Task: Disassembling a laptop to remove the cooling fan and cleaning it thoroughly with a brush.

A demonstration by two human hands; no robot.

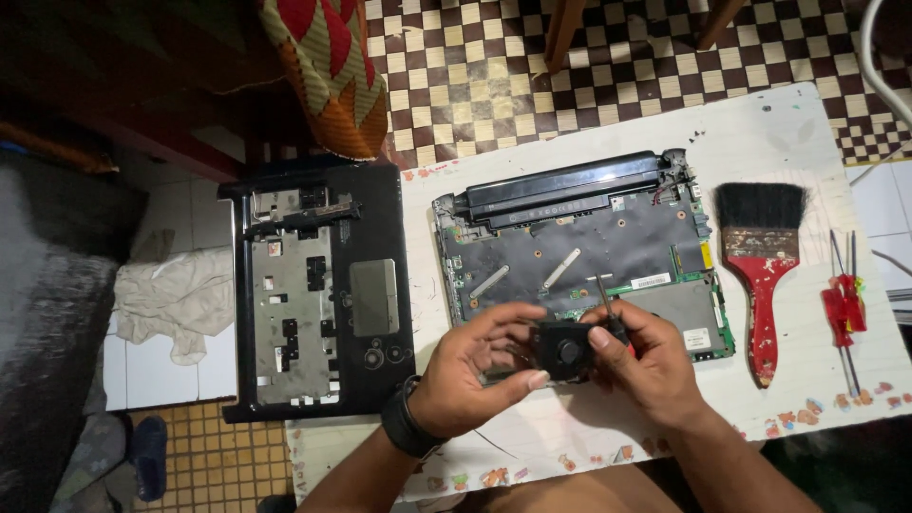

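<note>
A white table with small coloured marks along its near edge stands on a brown-and-cream checkered floor; plain white tiles lie to the left, with a crumpled pale cloth on them. At the far left a patterned red, orange and cream bag hangs down over the floor.

There is one opened laptop base with its circuit board bare, in the middle of the table, and one black laptop cover panel lying face-down at the left, overhanging the table's left edge. At the right lie one red-handled paintbrush with black bristles and two small red-handled screwdrivers (side by side, close to the right edge).

The left hand is curled around a small black fan, thumb and fingers gripping its left side; it wears a dark wristband. The right hand pinches the fan's right side and also carries a thin dark-shafted screwdriver that slants up over the board. The fan sits just nearer than the laptop base, above the table.

Bare table remains along the near edge and between base and brush.
</note>
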